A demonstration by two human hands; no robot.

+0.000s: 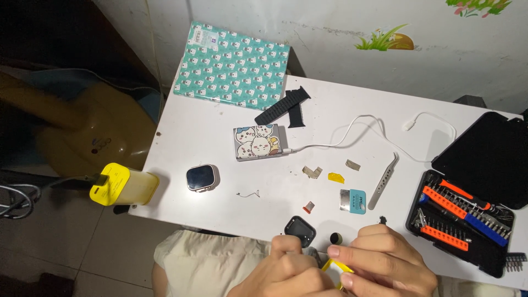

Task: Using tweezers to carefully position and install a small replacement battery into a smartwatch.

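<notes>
At the table's near edge my left hand (pixel 286 272) and my right hand (pixel 385 261) are close together, both pinching a small yellow strip (pixel 336 268). Just above my left fingers lies a black square watch part (pixel 300 230), and a small black round piece (pixel 335 238) lies beside my right fingers. A smartwatch body (pixel 201 177) with a dark screen rests to the left on the white table (pixel 220 203). Two black watch straps (pixel 286 107) lie further back. Silver tweezers (pixel 384 180) lie to the right of the middle.
An open black screwdriver-bit case (pixel 467 220) sits at the right. A cartoon-covered power bank (pixel 258 142) with a white cable (pixel 374 129), a teal patterned notebook (pixel 234 66), a yellow box (pixel 124 185) at the left edge, a blue-backed metal pry card (pixel 353 201) and small scraps (pixel 313 171) lie about.
</notes>
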